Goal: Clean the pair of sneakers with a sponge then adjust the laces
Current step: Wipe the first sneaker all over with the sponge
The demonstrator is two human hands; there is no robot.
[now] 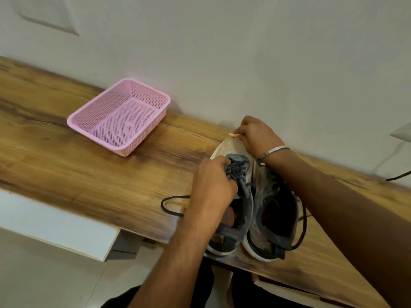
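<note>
Two grey sneakers with white soles stand side by side on the wooden table point(66, 138), heels toward me. My left hand point(211, 187) grips the left sneaker point(240, 210) at its dark laces and tongue. Over that sneaker's toe, my right hand point(258, 136) holds a small pale sponge point(234, 135), of which only a corner shows. The right sneaker point(275, 218) lies under my right forearm with its laces loose. A loose lace loop point(169, 205) trails left on the table.
A pink perforated plastic basket point(120, 116), with nothing in it, sits on the table to the left, near the white wall. A dark cable point(398, 175) runs along the far right. The table's near edge passes just below the sneakers' heels.
</note>
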